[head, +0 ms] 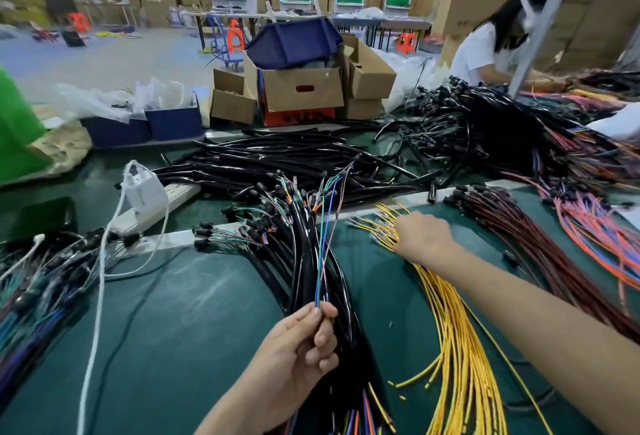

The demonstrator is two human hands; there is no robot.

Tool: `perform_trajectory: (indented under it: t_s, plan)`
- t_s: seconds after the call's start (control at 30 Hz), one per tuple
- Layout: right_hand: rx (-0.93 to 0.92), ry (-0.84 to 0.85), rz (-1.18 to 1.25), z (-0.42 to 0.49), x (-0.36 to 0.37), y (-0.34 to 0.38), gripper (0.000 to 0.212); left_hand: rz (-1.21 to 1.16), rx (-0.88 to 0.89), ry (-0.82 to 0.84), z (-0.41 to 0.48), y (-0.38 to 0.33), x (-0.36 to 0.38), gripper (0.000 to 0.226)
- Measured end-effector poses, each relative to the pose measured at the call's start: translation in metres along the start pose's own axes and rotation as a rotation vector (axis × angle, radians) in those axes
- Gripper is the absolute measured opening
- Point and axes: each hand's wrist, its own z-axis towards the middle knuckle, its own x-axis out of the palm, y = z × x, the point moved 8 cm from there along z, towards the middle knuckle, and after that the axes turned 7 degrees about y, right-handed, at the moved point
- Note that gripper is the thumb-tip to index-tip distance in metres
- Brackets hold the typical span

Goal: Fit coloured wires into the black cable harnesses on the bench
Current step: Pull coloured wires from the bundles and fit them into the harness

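My left hand (304,341) pinches a black harness tube with green, blue and grey wires (325,237) sticking up out of it, held above a bundle of black cable harnesses (304,261) on the green bench. My right hand (424,235) reaches forward and rests on the terminal ends of a fan of yellow wires (453,337), its fingers curled down among them. Whether it grips a single yellow wire is hidden by the hand itself.
Dark red wires (519,226) and orange-pink wires (595,233) lie right of the yellow ones. Loose black tubes (277,164) pile up behind. A white power strip with charger (149,199) and white cable sit left. Cardboard boxes (301,88) stand beyond; a person (491,43) works at far right.
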Motion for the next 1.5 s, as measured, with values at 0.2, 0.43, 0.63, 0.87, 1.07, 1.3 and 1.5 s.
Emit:
perform_trajectory:
  t_s: [0.2,0.43,0.63,0.87,1.07,1.3,1.5]
  plan:
    - [-0.010,-0.157,0.967,0.011,-0.070,-0.031,0.015,0.012,-0.007,0.003,0.001,0.000,0.000,0.018]
    - [0.008,-0.225,2.035,-0.015,-0.118,-0.028,0.023,0.075,0.035,0.053,0.005,0.003,-0.003,0.018]
    - [-0.028,0.012,2.200,-0.017,-0.104,0.008,0.026,0.111,0.049,0.073,0.007,0.005,-0.006,0.015]
    - [0.116,0.086,2.304,-0.001,-0.074,0.025,0.023,0.125,0.032,0.105,0.005,0.006,-0.003,0.019]
    - [0.214,-0.032,2.180,0.017,-0.055,0.014,0.019,0.103,0.035,0.059,0.004,0.005,-0.005,0.029]
    - [0.040,0.019,2.279,0.016,-0.049,0.025,0.015,0.067,0.034,0.055,0.003,0.003,-0.002,0.023]
    - [-0.055,0.305,1.712,-0.036,0.005,0.070,0.018,0.035,0.041,0.048,0.004,0.002,-0.002,0.018]
